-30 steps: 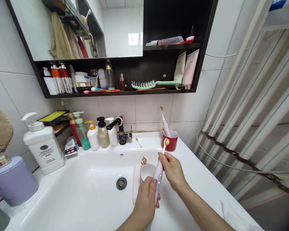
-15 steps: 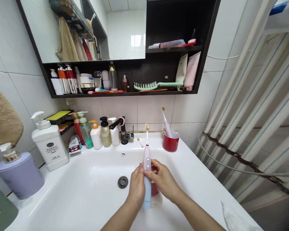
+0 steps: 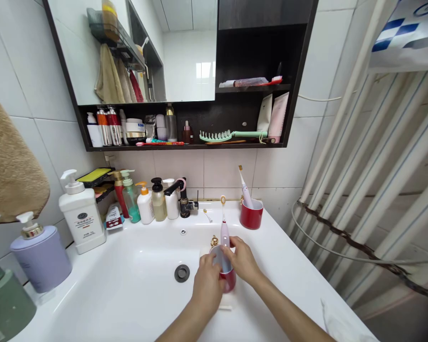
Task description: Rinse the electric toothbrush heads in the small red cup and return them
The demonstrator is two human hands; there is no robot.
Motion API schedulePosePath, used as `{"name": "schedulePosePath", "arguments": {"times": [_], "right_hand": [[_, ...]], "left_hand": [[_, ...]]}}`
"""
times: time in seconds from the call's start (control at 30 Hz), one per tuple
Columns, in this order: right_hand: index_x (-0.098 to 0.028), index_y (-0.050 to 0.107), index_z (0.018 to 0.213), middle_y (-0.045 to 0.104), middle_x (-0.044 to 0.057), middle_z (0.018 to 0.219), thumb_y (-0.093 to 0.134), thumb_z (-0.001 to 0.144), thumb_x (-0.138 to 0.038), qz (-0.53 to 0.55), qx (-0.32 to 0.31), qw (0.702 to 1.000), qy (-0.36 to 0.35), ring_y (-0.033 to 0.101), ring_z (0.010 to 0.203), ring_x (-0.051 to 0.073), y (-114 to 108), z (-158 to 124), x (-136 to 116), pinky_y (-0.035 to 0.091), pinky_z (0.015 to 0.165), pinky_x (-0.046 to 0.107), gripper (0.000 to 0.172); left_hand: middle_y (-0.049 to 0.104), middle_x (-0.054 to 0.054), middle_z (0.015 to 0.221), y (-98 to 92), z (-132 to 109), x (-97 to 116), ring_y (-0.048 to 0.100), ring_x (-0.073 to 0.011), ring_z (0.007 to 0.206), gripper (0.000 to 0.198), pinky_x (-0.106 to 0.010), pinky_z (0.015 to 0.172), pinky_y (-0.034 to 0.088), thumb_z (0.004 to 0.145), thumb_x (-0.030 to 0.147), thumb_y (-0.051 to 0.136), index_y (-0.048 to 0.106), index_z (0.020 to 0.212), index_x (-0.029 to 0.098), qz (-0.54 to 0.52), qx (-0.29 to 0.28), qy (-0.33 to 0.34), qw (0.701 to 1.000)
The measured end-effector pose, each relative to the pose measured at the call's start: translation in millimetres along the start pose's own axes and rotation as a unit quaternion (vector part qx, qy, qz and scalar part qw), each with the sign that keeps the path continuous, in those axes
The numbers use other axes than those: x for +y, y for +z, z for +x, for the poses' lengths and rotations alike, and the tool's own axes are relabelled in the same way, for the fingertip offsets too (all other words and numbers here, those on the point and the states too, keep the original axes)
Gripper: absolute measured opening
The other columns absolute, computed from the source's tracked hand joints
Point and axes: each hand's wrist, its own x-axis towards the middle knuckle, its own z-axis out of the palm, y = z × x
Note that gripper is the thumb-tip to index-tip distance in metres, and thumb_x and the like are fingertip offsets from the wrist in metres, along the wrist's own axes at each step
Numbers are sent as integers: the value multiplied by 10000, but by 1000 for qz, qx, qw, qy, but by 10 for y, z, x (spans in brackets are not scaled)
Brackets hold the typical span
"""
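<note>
Over the right side of the white sink (image 3: 135, 285), both my hands are closed around a red cup (image 3: 230, 281) and the pink electric toothbrush (image 3: 224, 230) standing upright in it. My left hand (image 3: 207, 284) wraps the cup from the near left side. My right hand (image 3: 243, 260) pinches the toothbrush handle just above the rim. The brush head points up toward the wall. The cup rests on a white dish (image 3: 224, 307) inside the basin, mostly hidden by my hands.
A second red cup (image 3: 251, 214) with another toothbrush (image 3: 244, 186) stands at the back right of the counter. The black faucet (image 3: 180, 195), several pump bottles (image 3: 81, 213) and the drain (image 3: 181, 273) lie to the left. A dark shelf (image 3: 185, 145) hangs above; white pipes (image 3: 360, 166) run on the right.
The toothbrush went from tilted in both hands, to upright above the basin, then down into the red cup. My left hand moved from the handle to the cup.
</note>
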Motion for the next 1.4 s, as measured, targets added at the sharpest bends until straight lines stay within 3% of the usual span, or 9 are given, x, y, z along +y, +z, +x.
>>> {"name": "schedulePosePath", "arguments": {"times": [0.2, 0.47, 0.6, 0.77, 1.0, 1.2, 1.3, 1.4], "right_hand": [[-171, 505, 647, 505, 47, 689, 426, 629, -246, -53, 4, 998, -30, 469, 660, 157, -39, 131, 70, 344, 605, 258, 110], [-153, 512, 636, 522, 72, 684, 401, 650, -266, -128, 84, 988, -6, 482, 672, 175, -294, 943, 100, 325, 589, 257, 159], [-142, 531, 657, 549, 94, 704, 404, 655, -232, -169, 84, 982, 11, 491, 697, 184, -274, 1275, 186, 316, 603, 256, 156], [-135, 541, 692, 565, 110, 723, 389, 672, -232, -200, 81, 976, 40, 503, 709, 187, -178, 1508, 295, 313, 600, 253, 182], [-98, 538, 771, 556, 138, 772, 391, 664, -205, -204, 83, 974, 57, 509, 730, 193, -145, 1592, 292, 322, 615, 254, 210], [-53, 451, 964, 491, 167, 926, 376, 643, -157, -183, 115, 975, 42, 451, 869, 207, -210, 1436, 107, 317, 699, 270, 345], [-62, 412, 1019, 473, 149, 956, 371, 636, -161, -160, 128, 979, 22, 435, 887, 193, -281, 1274, 18, 321, 718, 262, 398], [-99, 349, 1079, 529, 69, 778, 356, 644, -179, -130, 127, 983, 2, 489, 718, 147, -371, 1036, -116, 364, 640, 242, 443]], "left_hand": [[443, -29, 999, -38, 245, 102, 332, -171, 970, 293, -261, 811, 297, 527, 64, 406, 542, 756, 186, 37, 8, 42, 998], [439, -44, 1006, -133, 1069, 272, 325, -171, 985, 184, -271, 839, 268, 581, 103, 465, 545, 736, 162, 89, 48, 99, 990], [428, -47, 1025, -77, 1411, 258, 346, -164, 977, 153, -337, 820, 281, 655, 202, 451, 514, 782, 145, 107, 54, 103, 987], [411, -47, 1044, 4, 1644, 199, 377, -162, 951, 246, -385, 791, 305, 701, 289, 390, 457, 894, 153, 115, 56, 98, 987], [364, -61, 1105, 1, 1734, 157, 323, -191, 1008, 263, -388, 816, 278, 659, 225, 454, 453, 912, 151, 84, 47, 89, 991], [331, -56, 1146, -99, 1583, 223, 304, -191, 1031, 471, -315, 846, 244, 535, 44, 492, 424, 972, 205, 7, 77, 74, 994], [393, -59, 1075, -195, 1463, 280, 342, -185, 988, 451, -303, 826, 258, 511, 38, 490, 453, 934, 191, -51, 106, 71, 991], [491, -59, 837, -336, 1319, 405, 444, -155, 811, 399, -299, 743, 319, 552, 83, 462, 438, 946, 144, -126, 136, 52, 981]]}}
